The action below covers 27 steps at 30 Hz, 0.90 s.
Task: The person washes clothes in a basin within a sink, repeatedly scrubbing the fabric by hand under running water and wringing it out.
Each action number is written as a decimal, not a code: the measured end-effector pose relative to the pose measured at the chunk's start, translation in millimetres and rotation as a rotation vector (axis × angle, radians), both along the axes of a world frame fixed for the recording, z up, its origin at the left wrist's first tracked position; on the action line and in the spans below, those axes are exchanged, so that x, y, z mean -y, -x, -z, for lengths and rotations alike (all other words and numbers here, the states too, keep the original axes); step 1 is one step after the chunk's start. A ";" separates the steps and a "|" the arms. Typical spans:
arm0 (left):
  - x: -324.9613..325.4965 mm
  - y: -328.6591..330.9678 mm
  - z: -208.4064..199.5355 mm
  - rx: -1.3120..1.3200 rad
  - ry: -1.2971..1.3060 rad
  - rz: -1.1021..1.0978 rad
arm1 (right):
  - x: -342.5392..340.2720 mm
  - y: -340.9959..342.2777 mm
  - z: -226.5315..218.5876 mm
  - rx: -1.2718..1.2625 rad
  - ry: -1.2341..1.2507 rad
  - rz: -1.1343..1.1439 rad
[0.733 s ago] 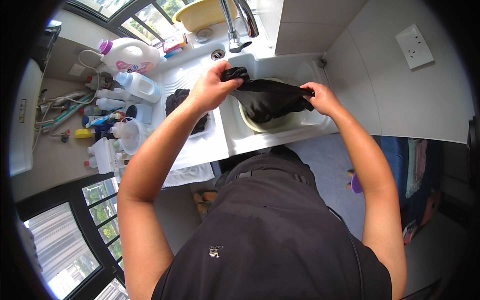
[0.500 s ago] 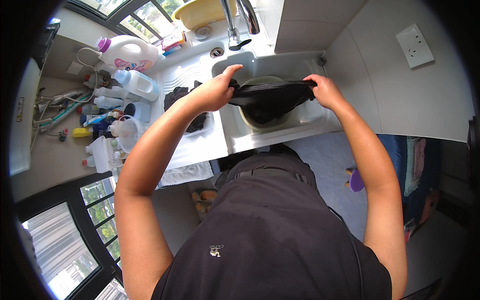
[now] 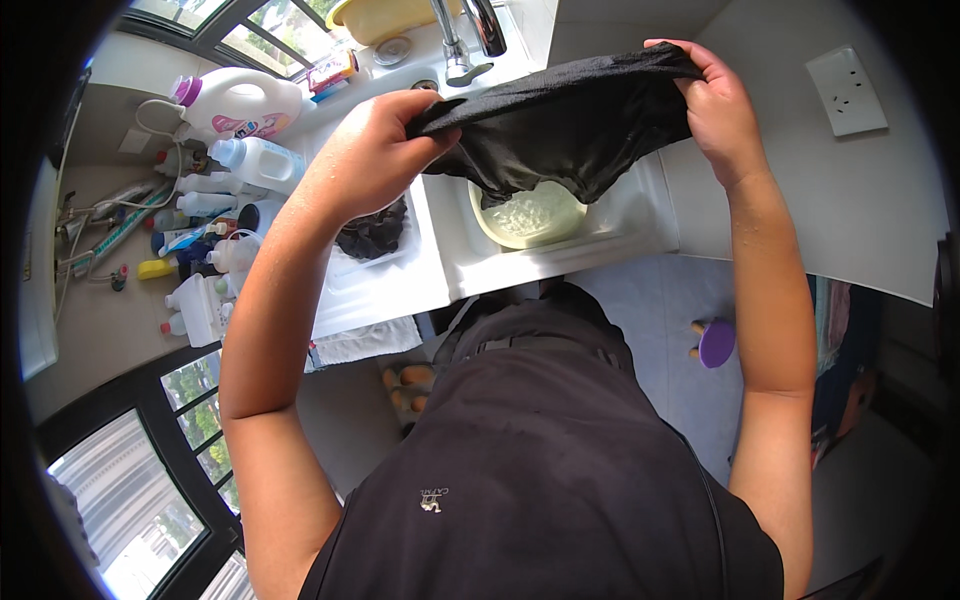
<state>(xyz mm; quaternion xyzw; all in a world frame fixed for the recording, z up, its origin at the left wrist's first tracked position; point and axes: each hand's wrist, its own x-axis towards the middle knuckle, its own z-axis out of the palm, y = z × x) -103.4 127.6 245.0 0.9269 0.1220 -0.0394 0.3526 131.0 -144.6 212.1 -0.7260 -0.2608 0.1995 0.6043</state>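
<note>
Garment: black cloth [image 3: 560, 125] being held stretched between both hands, hanging in the air above the sink, its lower edge sagging toward the basin; sitting around 12 o'clock in the frame.
Left hand: left hand [image 3: 375, 155] gripping the cloth's left end at about 10 o'clock from the cloth's middle; fingers curled fully closed, fabric bunching inside the fist.
Right hand: right hand [image 3: 715, 105] pinching the cloth's right end at about 2 o'clock; fingers folded tight over the top edge, thumb hidden behind fabric.
Below cloth: pale round basin [image 3: 530, 220] holding cloudy water, sitting inside the white sink [image 3: 640, 215], at 6 o'clock from the cloth.
Tap: metal faucet [image 3: 465, 45] standing at 11 o'clock from the cloth, behind it.
Left of sink: dark wet pile [image 3: 375, 230] lying in a white tray [image 3: 375, 285] on the drainboard, at 8 o'clock from the cloth.
Far left: large white detergent jug [image 3: 235, 100] with purple cap, lying beside smaller bottles [image 3: 210, 225], at 9 o'clock.
Top: yellow tub [image 3: 385, 15] at 12 o'clock edge.
Floor: purple round object [image 3: 715, 343] at 4 o'clock.
Wall: white socket [image 3: 845, 90] at 2 o'clock.
</note>
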 end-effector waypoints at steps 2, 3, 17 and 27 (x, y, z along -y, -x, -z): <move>-4.7 -4.1 10.1 0.120 0.086 0.012 | -1.0 -2.6 2.9 -0.112 0.003 0.027; -5.4 -7.5 16.3 0.164 0.090 0.015 | -3.6 -0.8 5.2 -0.160 -0.015 0.035; 27.9 -85.4 234.2 -0.280 0.038 -0.094 | -70.5 -19.1 241.4 -0.158 0.451 0.007; 68.0 -101.6 465.8 -0.415 -0.346 0.184 | -47.7 48.0 435.8 0.587 0.964 -0.406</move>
